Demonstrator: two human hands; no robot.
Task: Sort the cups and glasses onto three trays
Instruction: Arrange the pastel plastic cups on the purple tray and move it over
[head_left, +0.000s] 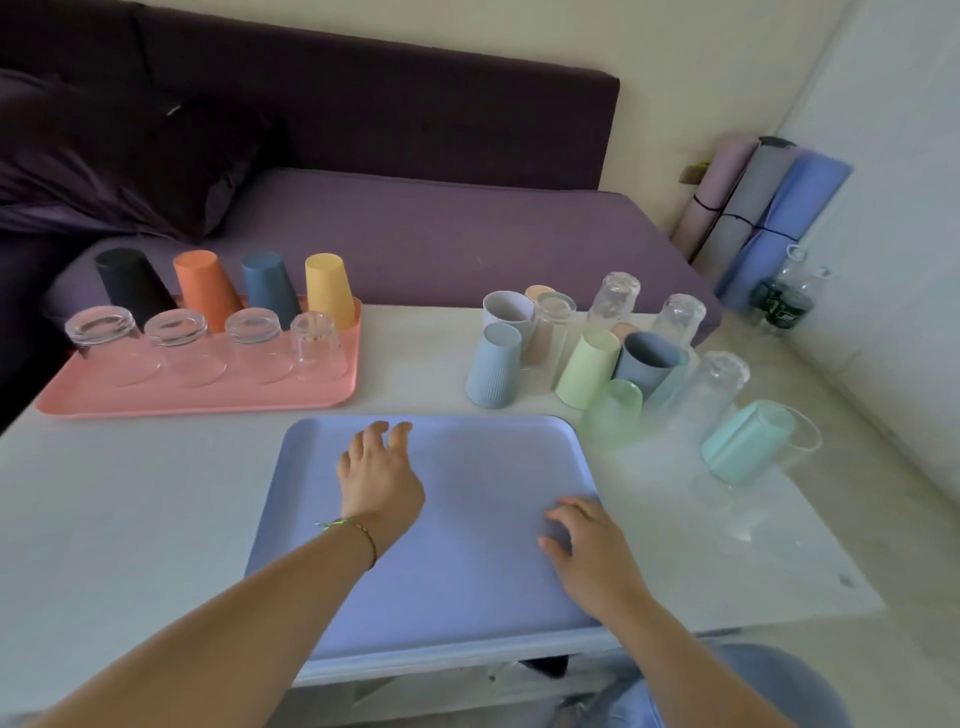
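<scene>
A blue tray (478, 467) lies in front of me with no cups on it. My left hand (379, 478) hovers over its far left part, fingers relaxed and holding nothing. My right hand (592, 551) rests on the tray's right side, fingers spread. A pink tray (208, 395) at the left carries several upturned coloured cups, such as an orange cup (205, 288), behind a row of upturned clear glasses (179, 338). At the right stands a mixed cluster: a light blue cup (493, 366), a pale green cup (589, 369), a tall glass (613, 299) and a teal cup (745, 441).
The white table (130, 519) ends at its front edge just below the blue tray. A purple sofa (415, 228) runs behind the table. Rolled mats (753, 208) and two bottles (784, 296) stand at the far right by the wall.
</scene>
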